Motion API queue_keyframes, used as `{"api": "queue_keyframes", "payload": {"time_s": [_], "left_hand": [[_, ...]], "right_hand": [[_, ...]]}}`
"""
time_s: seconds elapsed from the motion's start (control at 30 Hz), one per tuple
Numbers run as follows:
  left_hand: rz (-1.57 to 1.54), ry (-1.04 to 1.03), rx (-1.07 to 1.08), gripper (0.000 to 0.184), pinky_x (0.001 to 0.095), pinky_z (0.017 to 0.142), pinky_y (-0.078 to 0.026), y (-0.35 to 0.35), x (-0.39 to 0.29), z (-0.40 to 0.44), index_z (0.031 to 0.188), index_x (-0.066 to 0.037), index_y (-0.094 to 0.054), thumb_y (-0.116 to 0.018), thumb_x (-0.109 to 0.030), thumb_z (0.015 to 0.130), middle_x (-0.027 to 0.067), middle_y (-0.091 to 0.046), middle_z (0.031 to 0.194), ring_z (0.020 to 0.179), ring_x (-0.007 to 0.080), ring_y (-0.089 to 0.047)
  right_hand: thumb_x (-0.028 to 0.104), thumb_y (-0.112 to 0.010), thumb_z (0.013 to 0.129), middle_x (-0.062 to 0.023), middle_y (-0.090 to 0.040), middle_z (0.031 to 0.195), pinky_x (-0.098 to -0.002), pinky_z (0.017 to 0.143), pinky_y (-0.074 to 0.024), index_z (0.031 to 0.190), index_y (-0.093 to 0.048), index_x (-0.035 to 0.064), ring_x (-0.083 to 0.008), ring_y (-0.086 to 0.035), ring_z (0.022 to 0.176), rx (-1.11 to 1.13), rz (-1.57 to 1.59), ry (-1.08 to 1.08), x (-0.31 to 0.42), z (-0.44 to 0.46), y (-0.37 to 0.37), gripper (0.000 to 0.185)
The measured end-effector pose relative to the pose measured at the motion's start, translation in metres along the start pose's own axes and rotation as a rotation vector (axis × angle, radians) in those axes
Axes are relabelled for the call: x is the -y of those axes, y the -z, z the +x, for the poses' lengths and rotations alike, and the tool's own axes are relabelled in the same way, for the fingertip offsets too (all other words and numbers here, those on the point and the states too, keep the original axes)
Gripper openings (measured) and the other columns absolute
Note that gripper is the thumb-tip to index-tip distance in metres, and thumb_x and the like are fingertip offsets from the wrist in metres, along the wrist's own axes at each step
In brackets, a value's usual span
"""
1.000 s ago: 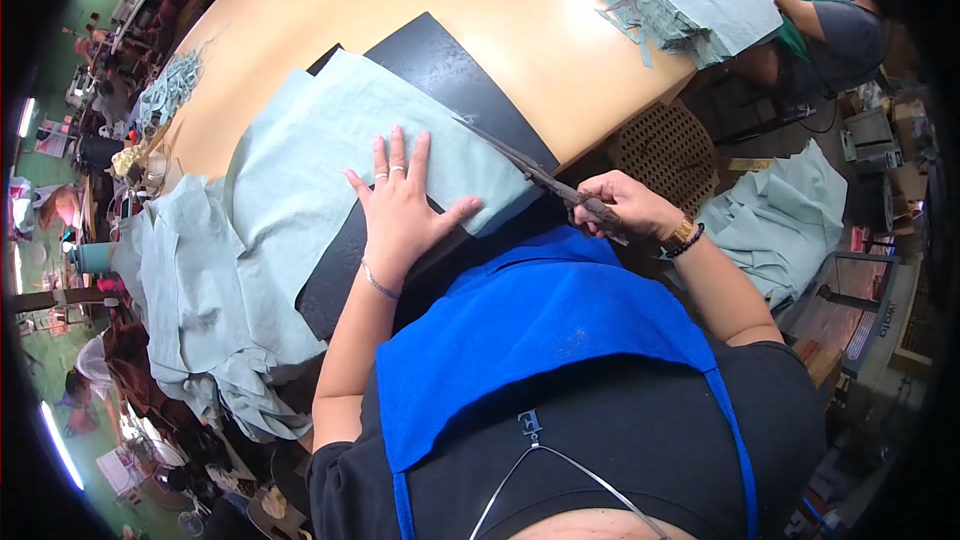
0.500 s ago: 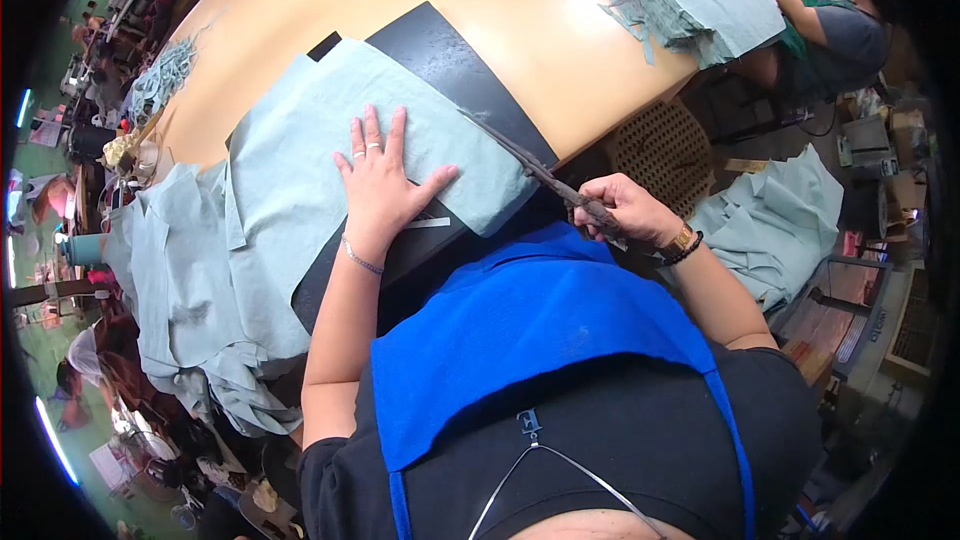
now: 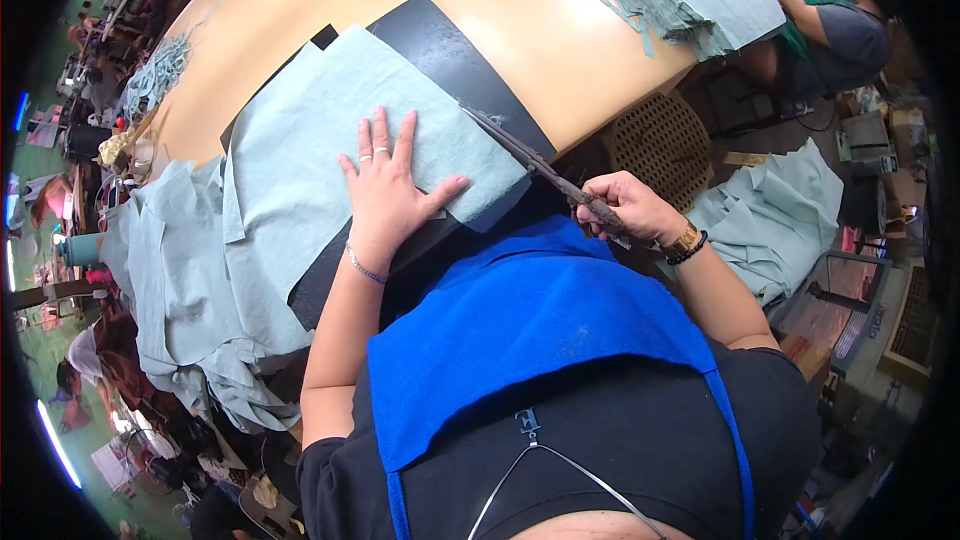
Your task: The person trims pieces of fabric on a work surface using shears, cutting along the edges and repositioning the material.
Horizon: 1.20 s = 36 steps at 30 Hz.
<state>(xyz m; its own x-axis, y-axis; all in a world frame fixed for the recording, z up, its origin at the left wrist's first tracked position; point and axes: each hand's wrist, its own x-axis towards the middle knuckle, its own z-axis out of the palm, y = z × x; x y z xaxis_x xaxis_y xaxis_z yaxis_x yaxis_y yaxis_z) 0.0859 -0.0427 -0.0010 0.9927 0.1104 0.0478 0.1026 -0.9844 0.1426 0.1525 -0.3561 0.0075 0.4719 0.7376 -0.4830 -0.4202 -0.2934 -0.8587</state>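
My left hand [image 3: 388,185] lies flat with spread fingers on a pale blue-green cloth [image 3: 300,130]. Under the cloth is a dark board [image 3: 455,55], which shows beyond its right edge and near my left wrist. My right hand [image 3: 618,208] is wrapped round the handles of long dark scissors [image 3: 545,170]. Their blades point up and left and lie along the cloth's right edge. The cloth hangs in folds off the left side of the table.
The tan table [image 3: 500,0] bears a stack of cloth [image 3: 700,0] at the back right and thread scraps [image 3: 160,75] at the left. A woven stool [image 3: 660,145] and crumpled cloth [image 3: 780,220] are on the right. Other people are at the back left and right.
My left hand first moved left and up over the cloth, then slightly right. The cloth and board have shifted a little up. My right hand stays round the scissors.
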Motion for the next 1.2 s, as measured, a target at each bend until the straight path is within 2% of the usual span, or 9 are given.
{"api": "queue_keyframes", "payload": {"time_s": [0.2, 0.33, 0.47, 0.6, 0.83, 1.2], "left_hand": [[0.018, -0.047, 0.051, 0.101, 0.0689, 0.103, -0.018, 0.004, -0.011, -0.010, 0.147, -0.015, -0.031, -0.059, -0.074, 0.069, 0.0214, -0.017, 0.154, 0.142, 0.0399, -0.016], [-0.026, -0.056, 0.035, 0.100, 0.0706, 0.102, -0.017, 0.001, -0.011, -0.013, 0.146, -0.015, -0.034, -0.058, -0.075, 0.069, 0.0219, -0.019, 0.153, 0.141, 0.0413, -0.017], [-0.025, -0.013, 0.083, 0.099, 0.0694, 0.104, -0.016, 0.005, -0.008, -0.006, 0.147, -0.018, -0.032, -0.058, -0.075, 0.070, 0.0188, -0.017, 0.155, 0.142, 0.0392, -0.015], [-0.028, 0.106, 0.016, 0.098, 0.0690, 0.104, -0.016, 0.002, 0.009, 0.007, 0.147, -0.019, -0.031, -0.057, -0.075, 0.070, 0.0189, -0.018, 0.154, 0.142, 0.0393, -0.015], [-0.010, 0.019, -0.006, 0.101, 0.0705, 0.103, -0.017, -0.001, 0.003, -0.003, 0.146, -0.019, -0.034, -0.051, -0.081, 0.069, 0.0211, -0.022, 0.152, 0.142, 0.0399, -0.016], [-0.035, -0.005, 0.002, 0.101, 0.0708, 0.103, -0.015, 0.001, 0.002, -0.006, 0.146, -0.018, -0.034, -0.052, -0.081, 0.068, 0.0222, -0.022, 0.152, 0.141, 0.0412, -0.016]], "right_hand": [[0.027, -0.067, 0.087, 0.0000, -0.061, 0.072, -0.0189, 0.055, -0.0470, 0.085, -0.064, 0.0038, -0.0052, -0.057, 0.062, 0.059, 0.006, 0.075, -0.006, 0.018, -0.001, 0.023], [0.023, -0.066, 0.088, -0.0007, -0.061, 0.073, -0.0192, 0.057, -0.0475, 0.088, -0.064, 0.0027, -0.0053, -0.057, 0.063, 0.024, 0.065, 0.047, -0.011, 0.015, -0.002, 0.021], [0.020, -0.065, 0.089, -0.0006, -0.062, 0.072, -0.0193, 0.055, -0.0471, 0.086, -0.062, 0.0030, -0.0054, -0.057, 0.062, -0.024, 0.084, 0.013, -0.009, 0.003, -0.011, 0.017], [0.020, -0.067, 0.087, 0.0004, -0.060, 0.073, -0.0196, 0.057, -0.0484, 0.086, -0.062, 0.0053, -0.0059, -0.058, 0.065, -0.034, 0.132, -0.005, -0.008, 0.001, -0.015, 0.016], [0.024, -0.065, 0.089, 0.0006, -0.061, 0.075, -0.0194, 0.058, -0.0483, 0.087, -0.061, 0.0066, -0.0050, -0.057, 0.065, -0.051, 0.114, -0.015, -0.005, 0.017, -0.020, 0.018], [0.019, -0.064, 0.089, 0.0001, -0.060, 0.075, -0.0188, 0.059, -0.0473, 0.086, -0.061, 0.0065, -0.0055, -0.057, 0.065, -0.070, 0.145, -0.042, -0.001, 0.002, -0.023, 0.014]]}}
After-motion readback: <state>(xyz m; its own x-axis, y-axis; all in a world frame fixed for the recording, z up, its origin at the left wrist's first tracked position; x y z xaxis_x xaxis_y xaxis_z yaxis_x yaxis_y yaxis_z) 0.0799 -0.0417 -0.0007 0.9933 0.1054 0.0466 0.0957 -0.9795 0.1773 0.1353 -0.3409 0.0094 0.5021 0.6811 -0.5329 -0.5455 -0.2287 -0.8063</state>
